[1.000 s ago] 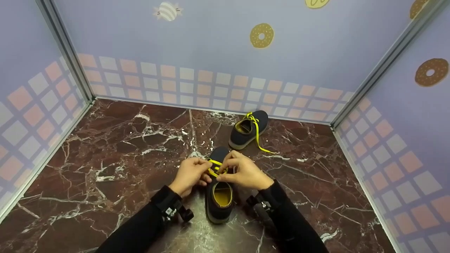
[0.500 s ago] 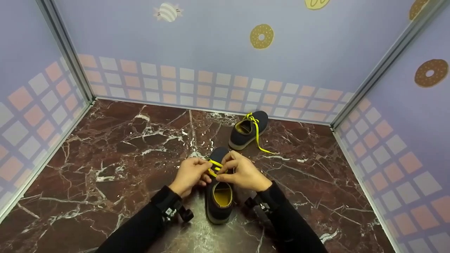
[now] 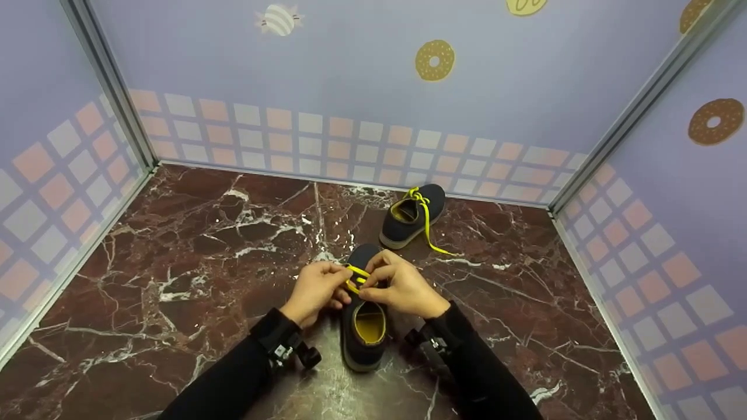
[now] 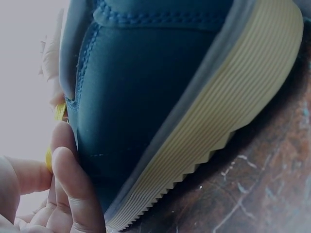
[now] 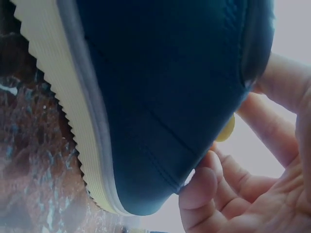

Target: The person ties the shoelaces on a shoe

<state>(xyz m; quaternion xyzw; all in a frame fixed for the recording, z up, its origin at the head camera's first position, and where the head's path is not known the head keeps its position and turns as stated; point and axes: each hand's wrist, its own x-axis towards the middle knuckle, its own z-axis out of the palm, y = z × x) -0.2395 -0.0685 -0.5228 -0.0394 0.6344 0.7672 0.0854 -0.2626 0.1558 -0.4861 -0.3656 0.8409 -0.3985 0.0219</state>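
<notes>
A dark shoe (image 3: 365, 356) with a yellow lining stands on the floor, its toe pointing away from me. Yellow shoelace (image 3: 358, 270) crosses its upper between my hands. From the left side, my left hand (image 3: 314, 290) pinches the lace; the left wrist view shows yellow lace (image 4: 49, 161) at its thumb and finger. My right hand (image 3: 408, 287), over the shoe's right side, has thumb and curled fingers together at the lace. In the right wrist view, a bit of yellow lace (image 5: 226, 129) shows beside the shoe's side (image 5: 160, 97); the fingers partly hide the lacing.
A second dark shoe (image 3: 433, 196) stands farther back to the right, its yellow lace (image 3: 428, 224) trailing onto the floor. The reddish-brown marble-patterned floor (image 3: 233, 303) is bounded by a pale purple back wall (image 3: 350, 70) and side walls.
My right hand has shifted slightly left, its fingers moving a little at the lace. My left hand and both shoes keep their places.
</notes>
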